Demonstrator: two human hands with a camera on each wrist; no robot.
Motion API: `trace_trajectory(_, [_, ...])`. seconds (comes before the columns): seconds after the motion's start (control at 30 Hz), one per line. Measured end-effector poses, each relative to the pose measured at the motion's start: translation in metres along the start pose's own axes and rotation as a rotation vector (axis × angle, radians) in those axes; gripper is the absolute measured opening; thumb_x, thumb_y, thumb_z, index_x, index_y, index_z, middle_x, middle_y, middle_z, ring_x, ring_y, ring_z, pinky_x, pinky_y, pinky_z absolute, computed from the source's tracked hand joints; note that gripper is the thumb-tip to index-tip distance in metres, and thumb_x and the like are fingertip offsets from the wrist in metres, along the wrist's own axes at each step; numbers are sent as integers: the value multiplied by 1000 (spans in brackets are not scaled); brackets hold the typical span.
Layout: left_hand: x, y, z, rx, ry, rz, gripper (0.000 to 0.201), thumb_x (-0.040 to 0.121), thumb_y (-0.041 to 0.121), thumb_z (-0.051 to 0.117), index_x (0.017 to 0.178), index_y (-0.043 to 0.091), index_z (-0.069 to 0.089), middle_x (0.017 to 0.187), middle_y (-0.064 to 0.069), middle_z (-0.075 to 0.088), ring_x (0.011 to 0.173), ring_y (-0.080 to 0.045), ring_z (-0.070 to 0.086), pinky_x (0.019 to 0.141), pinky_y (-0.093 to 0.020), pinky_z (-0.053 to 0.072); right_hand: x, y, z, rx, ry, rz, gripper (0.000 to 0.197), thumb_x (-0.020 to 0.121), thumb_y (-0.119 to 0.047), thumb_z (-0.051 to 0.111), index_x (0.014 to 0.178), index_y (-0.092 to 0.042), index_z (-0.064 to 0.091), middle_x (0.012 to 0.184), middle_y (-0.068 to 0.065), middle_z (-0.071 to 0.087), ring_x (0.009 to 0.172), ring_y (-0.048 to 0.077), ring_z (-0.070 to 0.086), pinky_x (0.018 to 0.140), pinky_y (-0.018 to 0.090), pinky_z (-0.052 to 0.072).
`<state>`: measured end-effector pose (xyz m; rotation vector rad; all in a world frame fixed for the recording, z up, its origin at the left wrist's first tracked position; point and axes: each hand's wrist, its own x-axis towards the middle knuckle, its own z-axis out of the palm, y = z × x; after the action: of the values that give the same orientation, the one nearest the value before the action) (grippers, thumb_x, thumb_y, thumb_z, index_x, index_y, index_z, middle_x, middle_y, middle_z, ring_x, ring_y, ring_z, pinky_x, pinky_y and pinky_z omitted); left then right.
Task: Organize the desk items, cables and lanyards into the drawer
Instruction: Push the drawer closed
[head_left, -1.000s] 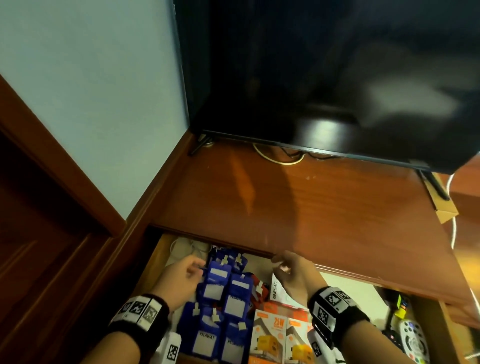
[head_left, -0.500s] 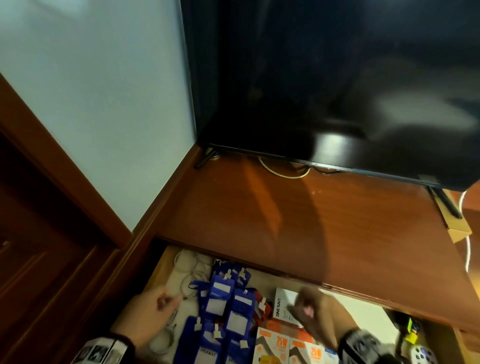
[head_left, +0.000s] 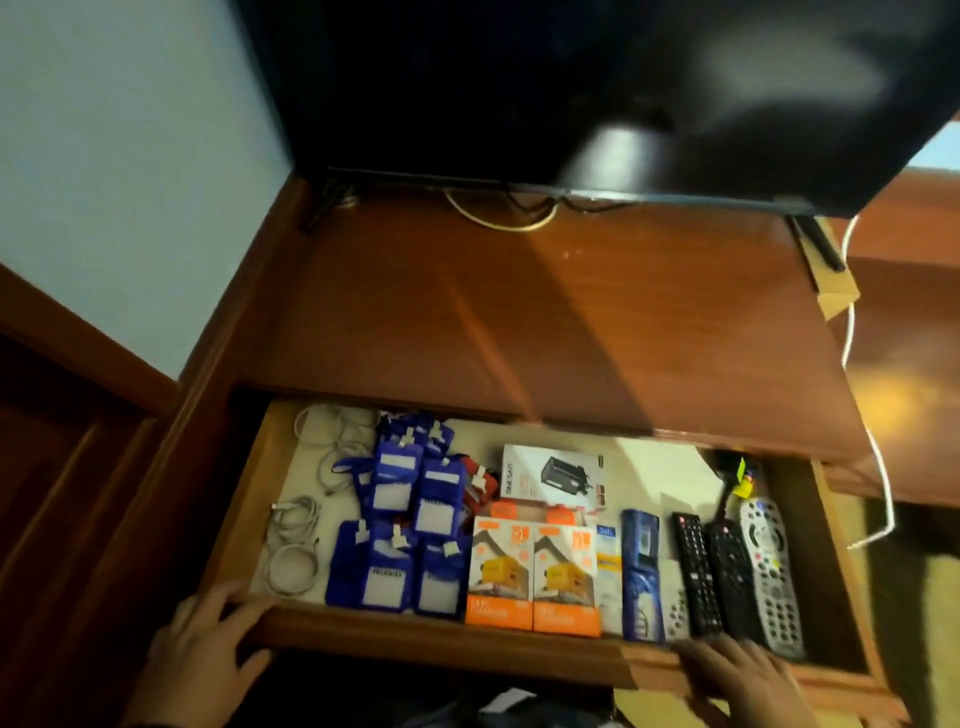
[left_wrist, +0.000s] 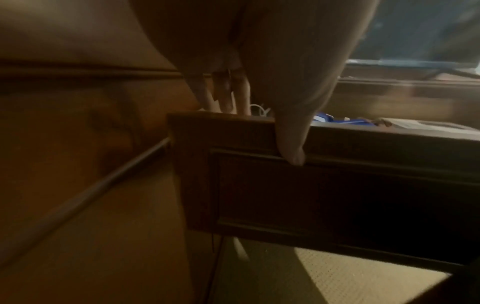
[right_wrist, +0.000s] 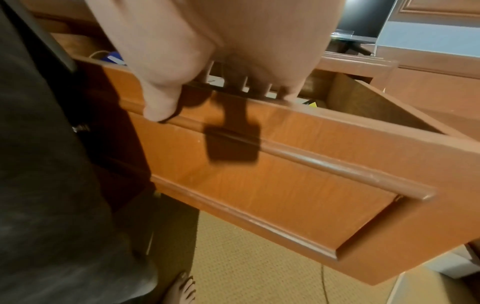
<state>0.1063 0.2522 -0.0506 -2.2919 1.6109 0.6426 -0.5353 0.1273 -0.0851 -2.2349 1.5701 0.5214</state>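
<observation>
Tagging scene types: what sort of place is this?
Probably a bedroom or hotel room: a black flat-screen television on a brown wooden desk, remote controls in its open wooden drawer, beige carpet.

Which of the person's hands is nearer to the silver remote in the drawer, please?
Right. The right hand grips the drawer front just below the silver remote; the left hand holds the front's far left end, beyond the white cables.
</observation>
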Motion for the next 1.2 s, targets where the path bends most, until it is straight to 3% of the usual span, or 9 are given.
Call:
trace_trajectory(0.1, [21,4,-13,-15,-4,97,59,86,48,73,140,57,50,144,30,46,136,-1,39,113,-30,32,25,-57,-41,-16,-297,40,87,58,-61,84,135,-58,45,113,-26,62,95,5,64,80,34,58])
trace_trajectory(0.17, [26,2,-14,13,-67,90,59,87,50,72,141,59,49,140,33,50,133,3,43,112,-26,30,27,-63,-47,-50,-235,-11,68,84,-58,67,145,-56,38,137,-23,51,121,10,52,104,35,45])
trace_trajectory(0.23, [29,0,-12,21,-101,80,62,84,51,75,139,62,49,138,31,55,130,3,48,107,-24,31,24,-64,-49,-10,-223,-42,61,94,-56,56,150,-54,31,145,-23,43,128,8,44,111,31,37])
trace_trajectory(0.43, [42,2,-22,82,-69,17,59,77,47,83,129,61,60,128,29,66,121,-1,59,104,-32,44,39,-64,-48,-24,-184,-86,59,94,-67,50,148,-53,32,138,-24,49,123,8,48,108,32,42])
trace_trajectory(0.6, [57,30,-51,-82,60,65,52,77,32,89,126,41,72,126,17,71,117,-13,66,103,-36,49,66,-58,-61,-45,-89,-38,57,88,-61,61,141,-53,44,128,-21,58,115,12,55,96,35,48])
trace_trajectory(0.7, [73,43,-61,-101,103,50,51,78,31,89,126,34,73,126,8,70,115,-20,64,100,-38,49,82,-59,-76,-74,36,32,65,82,-59,71,141,-49,45,131,-12,51,120,16,49,104,39,45])
trace_trajectory(0.83, [93,57,-73,-67,238,-45,76,67,36,94,137,33,62,132,-6,51,116,-35,47,96,-52,49,103,-64,-97,-42,193,181,104,69,-62,81,154,-38,27,153,6,30,139,30,35,115,50,36])
trace_trajectory(1.0, [119,81,-100,0,337,-55,127,62,36,97,162,39,19,169,-16,10,152,-42,18,119,-61,29,129,-66,-114,-33,244,218,136,74,-65,77,155,-36,-29,166,11,-29,155,31,-21,124,53,-5])
trace_trajectory(1.2, [166,83,-122,147,262,5,150,61,49,96,163,37,-13,172,-10,-18,160,-32,-8,129,-50,9,162,-63,-137,-78,185,202,132,81,-69,66,150,-30,-39,165,6,-34,154,29,-26,122,65,-5])
